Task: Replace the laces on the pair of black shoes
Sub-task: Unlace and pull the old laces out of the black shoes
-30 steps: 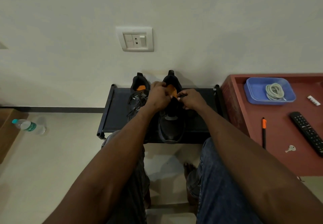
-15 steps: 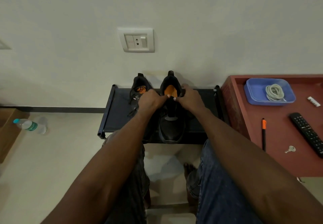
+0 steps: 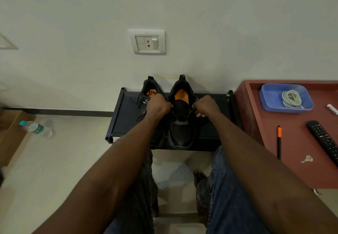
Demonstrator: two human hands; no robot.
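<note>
Pale wall w/ a white switch-and-socket plate [image 3: 147,44]; below it a low black rack [image 3: 126,113] stands on a light floor, back edge against the wall. Two black shoes sit side by side on the rack, heels toward the wall, toes toward the person. The right shoe [image 3: 180,124] shows an orange insole and an exposed tongue; no lace can be made out over the tongue, though the dark shoe makes this hard to judge. The left shoe [image 3: 149,94], partly hidden by the forearm, has a loose black lace [image 3: 146,94] trailing round its collar.

Both hands are at the right shoe's collar — left hand [image 3: 158,105] on its left side, fingers curled inward and gripping the edge of the upper; right hand [image 3: 205,106] on its right side, fingers curled, tips pinching at the eyelet edge. Whether either hand also pinches a lace end: cannot tell, detail too small and dark.

To the right, a red-brown table [image 3: 301,169] carries a blue tray [image 3: 267,96] holding a coiled pale lace [image 3: 291,98]; nearer the person lie an orange-capped pen [image 3: 279,142], a black remote [image 3: 324,140] and a small key [image 3: 307,159]. A white item at the far edge is cut off by the frame.

On the floor at left — a plastic water bottle [image 3: 36,129] lying on its side, beside a brown box [image 3: 11,135]. Jeans-clad knees and bare toes show in the foreground.
</note>
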